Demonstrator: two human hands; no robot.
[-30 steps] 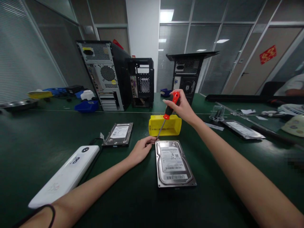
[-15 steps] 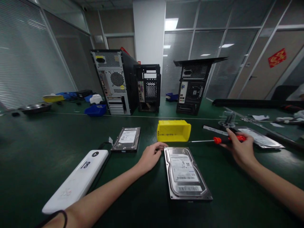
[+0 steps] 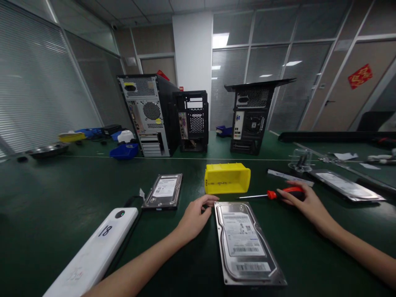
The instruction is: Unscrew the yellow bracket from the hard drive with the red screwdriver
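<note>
A silver hard drive [image 3: 243,239] with a white label lies flat in front of me. Beside its far left corner rests my left hand [image 3: 199,212], fingers loosely stretched and thumb a little apart, fingertips at the drive's edge; whether they press on it I cannot tell. My right hand [image 3: 305,206] is closed around the red and black handle of a screwdriver [image 3: 272,195]. Its shaft points left, with the tip just beyond the drive's far edge and before a yellow plastic bin [image 3: 227,189], which lies with its opening toward me.
A second hard drive [image 3: 163,191] and a white power bank [image 3: 95,251] marked 18 lie at left. Another drive [image 3: 348,185], a dark strip [image 3: 289,176] and a clear cup [image 3: 300,160] are at right. Computer cases [image 3: 148,111] stand behind, near a blue bin [image 3: 124,151].
My right hand has brought the screwdriver slightly left and nearer to me, its tip shifting left along the drive's far edge. My left hand stays by the drive's corner. The view has tilted up slightly.
</note>
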